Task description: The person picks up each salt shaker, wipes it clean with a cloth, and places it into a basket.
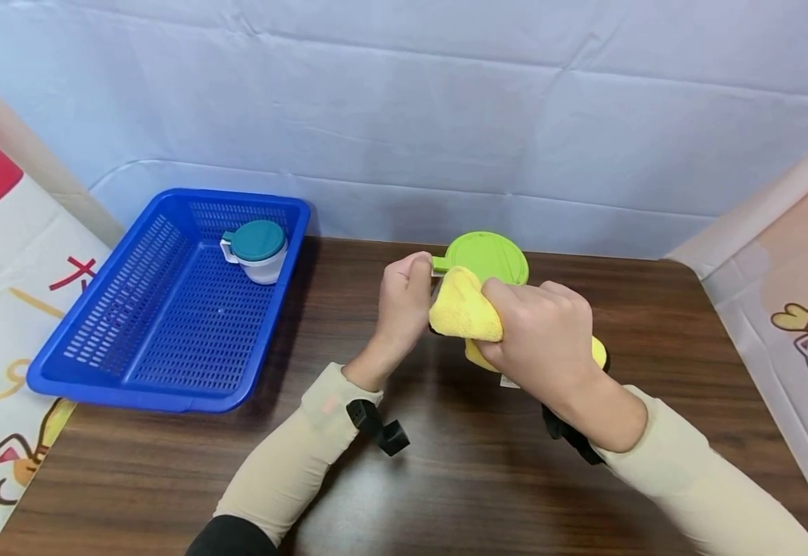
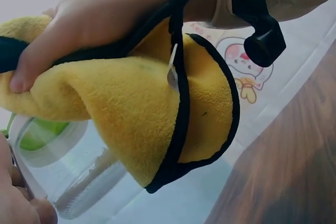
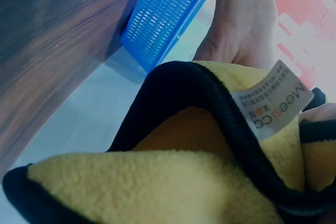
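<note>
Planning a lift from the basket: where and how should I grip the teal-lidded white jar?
Probably by its side handle, coming from above and the head view's left: the teal-lidded white jar looks upright, its handle pointing into the blue basket, while its opposite side sits near the wall.

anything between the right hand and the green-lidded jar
Yes, the yellow cloth: the right hand grips it, and it bunches out in front of the green-lidded jar, hiding part of it in the head view. Nothing else visible stands between them.
</note>
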### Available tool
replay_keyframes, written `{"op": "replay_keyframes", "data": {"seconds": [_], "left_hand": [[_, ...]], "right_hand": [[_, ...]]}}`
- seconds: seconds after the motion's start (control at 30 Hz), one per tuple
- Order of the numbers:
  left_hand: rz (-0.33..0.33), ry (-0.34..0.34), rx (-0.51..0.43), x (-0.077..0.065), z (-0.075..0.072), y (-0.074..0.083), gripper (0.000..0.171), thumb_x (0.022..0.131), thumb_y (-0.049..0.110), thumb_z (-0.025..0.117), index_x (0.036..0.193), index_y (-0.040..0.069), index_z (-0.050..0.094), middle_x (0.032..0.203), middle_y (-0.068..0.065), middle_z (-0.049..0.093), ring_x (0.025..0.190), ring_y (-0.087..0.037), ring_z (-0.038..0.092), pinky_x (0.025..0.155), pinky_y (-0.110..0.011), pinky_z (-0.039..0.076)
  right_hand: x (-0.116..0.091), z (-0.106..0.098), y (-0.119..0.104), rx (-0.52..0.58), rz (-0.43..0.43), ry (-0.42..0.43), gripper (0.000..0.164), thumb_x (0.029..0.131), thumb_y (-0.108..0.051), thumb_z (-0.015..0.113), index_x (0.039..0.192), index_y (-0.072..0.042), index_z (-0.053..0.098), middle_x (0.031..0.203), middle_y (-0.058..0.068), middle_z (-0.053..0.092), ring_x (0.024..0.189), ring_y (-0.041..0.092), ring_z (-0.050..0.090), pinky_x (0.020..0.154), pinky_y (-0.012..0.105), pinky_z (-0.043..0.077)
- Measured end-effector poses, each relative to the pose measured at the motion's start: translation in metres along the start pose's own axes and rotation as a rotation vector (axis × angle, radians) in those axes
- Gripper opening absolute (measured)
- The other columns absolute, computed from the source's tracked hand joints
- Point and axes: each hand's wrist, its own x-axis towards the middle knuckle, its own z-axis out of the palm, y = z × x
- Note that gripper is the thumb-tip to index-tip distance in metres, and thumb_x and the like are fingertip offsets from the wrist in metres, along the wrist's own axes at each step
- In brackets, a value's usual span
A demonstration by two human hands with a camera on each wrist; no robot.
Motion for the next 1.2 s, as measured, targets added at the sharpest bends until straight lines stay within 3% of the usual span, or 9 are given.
{"op": "replay_keyframes", "data": {"seconds": [0.3, 0.67, 0.97, 1.2], "left_hand": [[-0.05, -0.043, -0.061, 0.0, -0.001, 0.0, 0.037, 0.095, 0.009, 0.035, 0.059, 0.013, 0.034, 0.047, 0.003, 0.028, 0.039, -0.013, 0.024, 0.042, -0.024, 0.022], [-0.064, -0.027, -0.082, 0.002, -0.004, 0.0, 0.038, 0.097, 0.008, 0.035, 0.059, 0.014, 0.035, 0.047, 0.005, 0.03, 0.039, -0.01, 0.026, 0.041, -0.023, 0.023], [-0.103, -0.018, -0.109, 0.003, -0.004, 0.001, 0.039, 0.096, 0.008, 0.036, 0.058, 0.014, 0.034, 0.048, 0.006, 0.028, 0.038, -0.007, 0.025, 0.04, -0.02, 0.022], [-0.116, -0.008, -0.103, 0.003, -0.005, 0.001, 0.039, 0.095, 0.008, 0.036, 0.057, 0.014, 0.035, 0.048, 0.006, 0.028, 0.039, -0.007, 0.026, 0.04, -0.019, 0.024]], "right_hand": [[-0.004, -0.003, 0.009, 0.064, -0.026, 0.002, 0.013, 0.079, -0.011, 0.04, 0.066, -0.013, 0.041, 0.05, -0.002, 0.029, 0.044, 0.015, 0.023, 0.045, 0.03, 0.021], [-0.01, -0.004, 0.027, 0.149, -0.051, -0.008, 0.006, 0.075, -0.012, 0.043, 0.07, -0.012, 0.046, 0.052, -0.003, 0.033, 0.047, 0.014, 0.026, 0.045, 0.032, 0.026], [-0.015, -0.007, 0.039, 0.214, -0.039, -0.019, 0.006, 0.078, -0.018, 0.057, 0.074, -0.012, 0.055, 0.055, -0.005, 0.045, 0.045, 0.017, 0.032, 0.043, 0.035, 0.028], [-0.019, -0.005, 0.046, 0.245, -0.033, -0.014, 0.01, 0.079, -0.013, 0.049, 0.077, -0.011, 0.058, 0.059, -0.003, 0.053, 0.046, 0.018, 0.036, 0.043, 0.036, 0.03]]}}
